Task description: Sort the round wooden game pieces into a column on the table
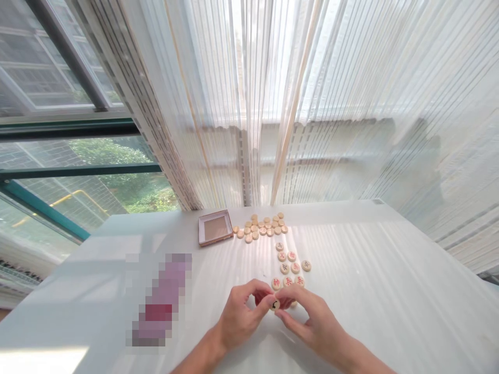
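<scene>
The left hand (242, 313) and right hand (316, 321) pinch a little round piece (275, 305) over the near side of the table (374, 291), and a crooked squeeze could pop it into the red-marked pieces (288, 281).

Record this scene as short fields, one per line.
Left hand: fingers at a round piece with a black mark
Right hand: fingers at the same piece, opposite side
Near pieces: just beyond the hands, red or black characters on top
Far pieces: clustered right of the open box
Open box: shallow, on the white table
Backdrop: striped sheer curtain
Unclear: pixelated purplish patch, left of the hands
</scene>
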Demonstrator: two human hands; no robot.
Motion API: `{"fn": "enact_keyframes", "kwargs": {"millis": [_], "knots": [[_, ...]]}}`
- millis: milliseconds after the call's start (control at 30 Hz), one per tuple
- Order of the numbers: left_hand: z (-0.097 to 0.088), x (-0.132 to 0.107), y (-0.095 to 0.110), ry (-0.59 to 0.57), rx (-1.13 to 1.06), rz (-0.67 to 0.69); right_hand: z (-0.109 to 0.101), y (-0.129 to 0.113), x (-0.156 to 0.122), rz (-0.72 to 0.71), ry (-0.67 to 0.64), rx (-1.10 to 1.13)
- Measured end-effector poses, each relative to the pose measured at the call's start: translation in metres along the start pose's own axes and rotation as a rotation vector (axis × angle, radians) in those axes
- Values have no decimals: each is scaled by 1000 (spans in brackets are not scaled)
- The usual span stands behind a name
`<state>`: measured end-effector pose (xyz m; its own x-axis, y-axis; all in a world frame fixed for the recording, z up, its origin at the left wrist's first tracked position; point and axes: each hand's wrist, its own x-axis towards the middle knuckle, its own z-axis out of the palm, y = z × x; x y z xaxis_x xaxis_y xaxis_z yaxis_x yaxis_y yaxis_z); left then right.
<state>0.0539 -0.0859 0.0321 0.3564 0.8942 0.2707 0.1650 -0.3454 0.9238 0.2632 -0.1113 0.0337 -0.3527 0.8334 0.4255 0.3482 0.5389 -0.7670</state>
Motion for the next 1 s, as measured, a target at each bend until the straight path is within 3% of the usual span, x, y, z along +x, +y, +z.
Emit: {"fn": "enact_keyframes", "kwargs": {"millis": [133, 333, 567, 833, 1000], "knots": [[0, -1, -1, 10, -18, -19, 0, -1, 0, -15, 12, -15], [-1, -3, -1, -65, -24, 49, 0, 0, 2, -23, 49, -18], [0, -2, -7, -45, 25, 110, -3, 4, 2, -4, 43, -5], [-4, -2, -17, 6, 262, 320, 1, 12, -3, 24, 97, -8], [-5, -2, -19, 30, 300, 370, 1, 10, -2, 73, 103, 19]]}}
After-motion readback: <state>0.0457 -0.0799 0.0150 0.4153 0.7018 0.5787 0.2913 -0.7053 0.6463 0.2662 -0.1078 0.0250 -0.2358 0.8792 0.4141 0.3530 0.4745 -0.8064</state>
